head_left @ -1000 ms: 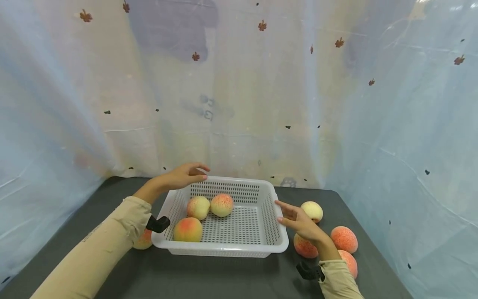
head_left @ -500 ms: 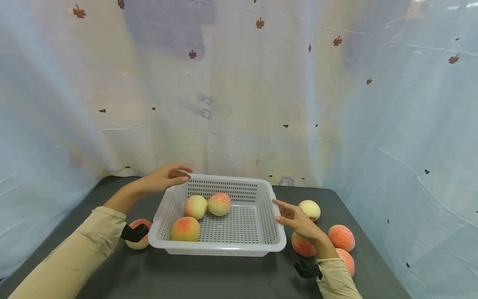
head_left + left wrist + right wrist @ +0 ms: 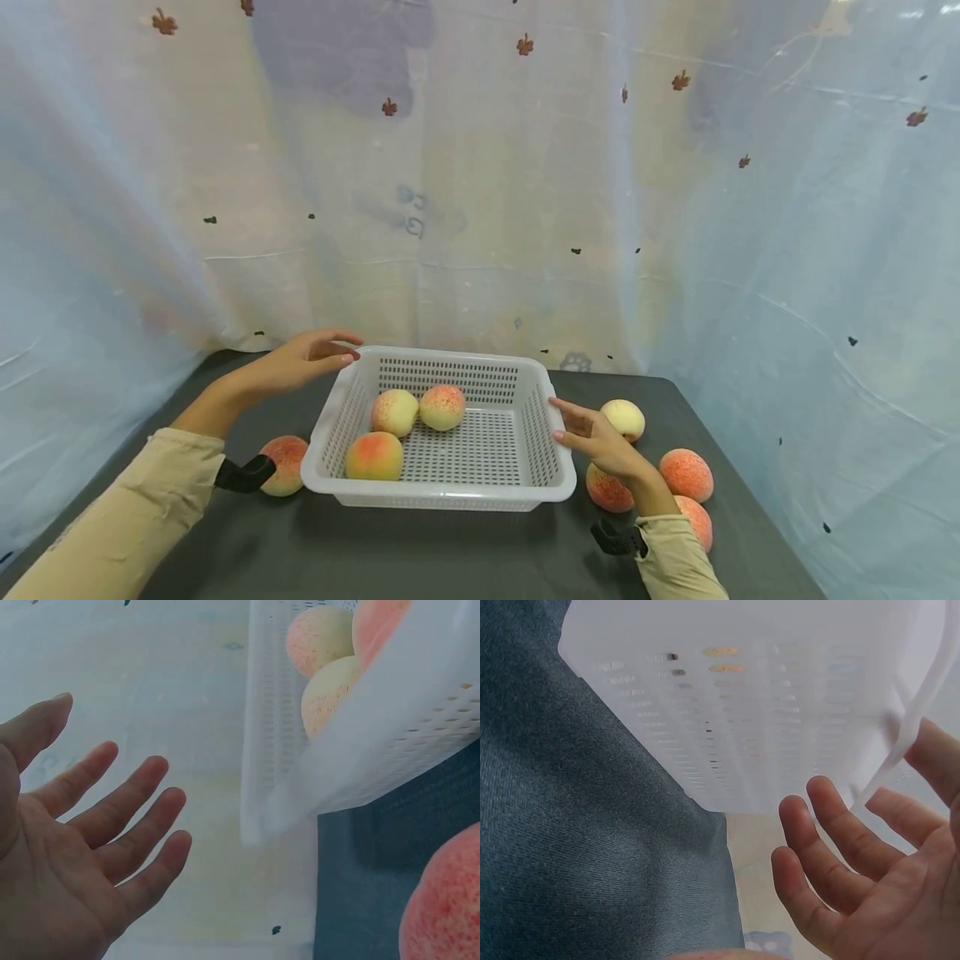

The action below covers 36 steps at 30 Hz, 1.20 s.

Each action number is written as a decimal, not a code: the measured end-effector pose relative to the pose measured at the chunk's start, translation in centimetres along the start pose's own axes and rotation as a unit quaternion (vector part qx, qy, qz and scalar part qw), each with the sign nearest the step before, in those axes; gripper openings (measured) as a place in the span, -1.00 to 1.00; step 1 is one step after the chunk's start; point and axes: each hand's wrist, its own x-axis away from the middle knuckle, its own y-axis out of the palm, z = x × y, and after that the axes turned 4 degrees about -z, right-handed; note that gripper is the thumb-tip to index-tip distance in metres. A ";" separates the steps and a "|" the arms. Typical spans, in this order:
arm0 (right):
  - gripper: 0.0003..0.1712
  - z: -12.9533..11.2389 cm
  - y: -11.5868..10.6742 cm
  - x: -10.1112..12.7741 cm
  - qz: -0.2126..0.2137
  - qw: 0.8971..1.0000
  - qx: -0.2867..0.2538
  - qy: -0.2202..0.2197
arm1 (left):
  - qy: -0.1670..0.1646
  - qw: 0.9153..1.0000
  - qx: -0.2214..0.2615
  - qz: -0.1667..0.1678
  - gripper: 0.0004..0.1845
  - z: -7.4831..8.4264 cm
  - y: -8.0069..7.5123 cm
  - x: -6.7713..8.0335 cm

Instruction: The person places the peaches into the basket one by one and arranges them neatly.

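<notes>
A white perforated plastic basket stands in the middle of the table with three peaches in it: a yellow-orange peach, a pale peach and a red-speckled peach. My left hand hovers by the basket's back left corner, fingers loosely spread; the left wrist view shows its palm empty and apart from the basket. At the right side, my right hand touches the basket's rim with thumb and fingertips, its other fingers relaxed alongside the outer wall.
One red-and-yellow peach lies left of the basket. Right of it, around my right forearm, are a pale yellow peach, a red peach and another red peach, plus one partly hidden. A pale curtain hangs behind the dark table.
My left hand has moved left, from over the basket's back rim to its back left corner, uncovering the peach on the left. My right hand stays at the right rim.
</notes>
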 end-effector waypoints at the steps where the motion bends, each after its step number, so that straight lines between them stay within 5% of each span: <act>1: -0.20 0.0 0.0 0.0 0.001 1.000 0.001 0.000 | -0.001 1.000 0.001 0.000 -0.46 -0.1 0.0 0.2; 11: -0.21 0.4 0.2 0.1 0.008 1.000 -0.003 0.009 | 0.001 0.999 -0.005 0.032 -0.50 -1.4 -0.3 3.3; 22: -0.19 0.3 0.3 0.3 0.007 1.000 0.000 0.003 | -0.003 0.997 -0.024 0.072 -0.54 -4.6 -0.4 7.4; 36: -0.19 0.7 0.0 0.0 0.002 1.000 -0.006 0.002 | -0.025 0.996 0.006 0.087 -0.52 -7.3 -0.2 9.0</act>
